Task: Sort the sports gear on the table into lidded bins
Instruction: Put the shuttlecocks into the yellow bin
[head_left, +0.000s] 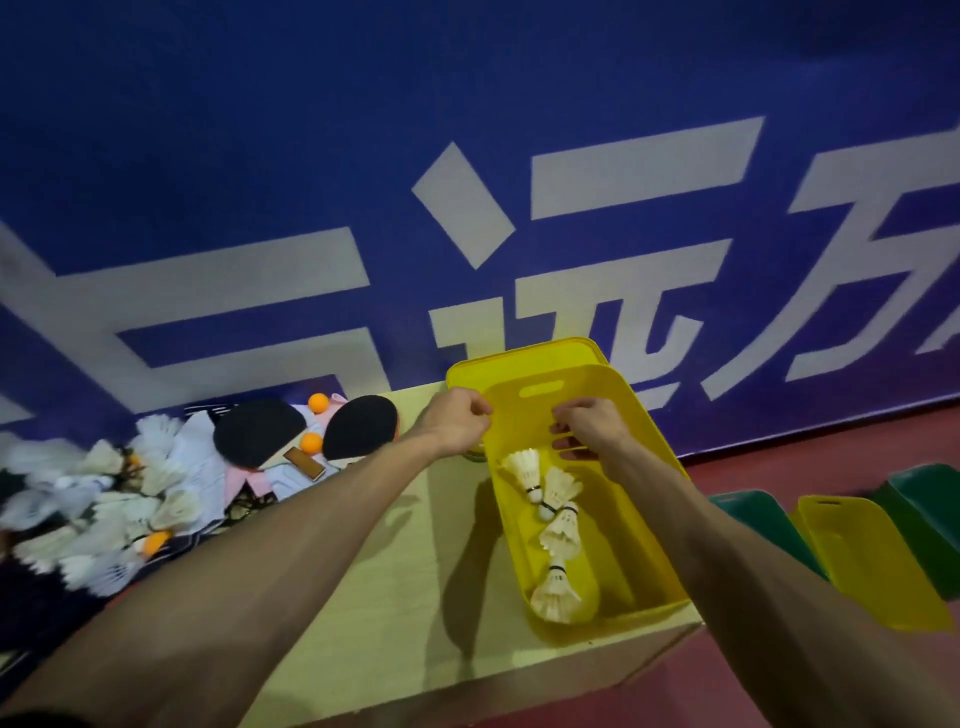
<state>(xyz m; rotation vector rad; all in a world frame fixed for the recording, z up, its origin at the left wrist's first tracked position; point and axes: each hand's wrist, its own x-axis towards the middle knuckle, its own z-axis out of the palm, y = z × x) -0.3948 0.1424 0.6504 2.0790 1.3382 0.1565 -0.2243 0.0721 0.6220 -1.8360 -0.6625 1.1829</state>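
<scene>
A yellow bin (658, 525) stands open on the right end of the table (415, 582). Several white shuttlecocks (560, 531) lie in a row inside it. My left hand (457, 421) curls its fingers over the bin's far left rim. Over the bin's far end, by the slots in its wall, my right hand (589, 426) has its fingers curled, and I see nothing in them. A yellow lid (524, 353) leans behind the bin against the wall. On the table's left lie a heap of shuttlecocks (104, 519), two black paddles (258, 431) (360, 423) and orange balls (311, 442).
A blue banner wall with white characters rises right behind the table. On the red floor to the right stand another yellow bin (872, 561) and green bins (763, 519). The table's front right corner is just below the yellow bin.
</scene>
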